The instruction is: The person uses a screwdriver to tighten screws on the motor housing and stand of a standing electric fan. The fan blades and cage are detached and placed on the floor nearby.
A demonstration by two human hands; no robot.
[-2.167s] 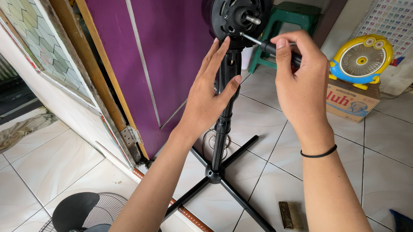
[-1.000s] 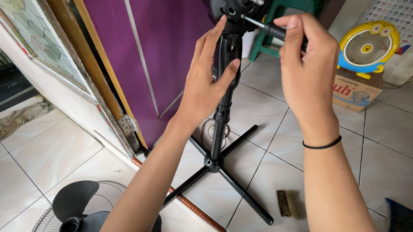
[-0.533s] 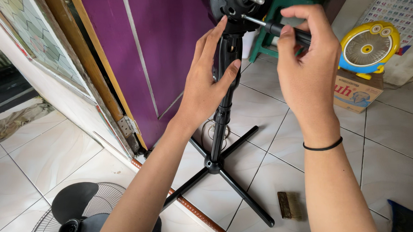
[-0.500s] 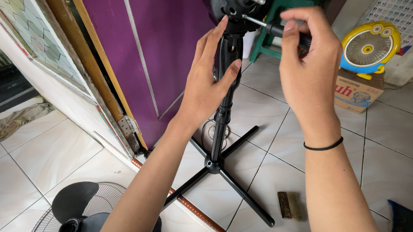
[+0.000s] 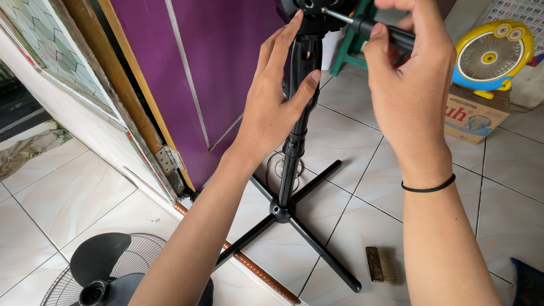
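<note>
Left hand (image 5: 277, 101) grips the black fan stand pole (image 5: 291, 154) just under the motor head (image 5: 315, 2). Right hand (image 5: 410, 73) pinches a screwdriver (image 5: 375, 30), tip at the motor head. Judged mid-screw; next needs steady twisting.

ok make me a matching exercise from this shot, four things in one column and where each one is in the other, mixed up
Things:
1. left hand
2. right hand
3. small brush
4. yellow and blue toy fan

Places:
a. on top of a cardboard box
b. wrapped around the black fan pole
c. lying on the floor tiles near a leg of the cross-shaped base
d. gripping the screwdriver handle at the fan's motor head

Pairs: 1-b, 2-d, 3-c, 4-a
</note>
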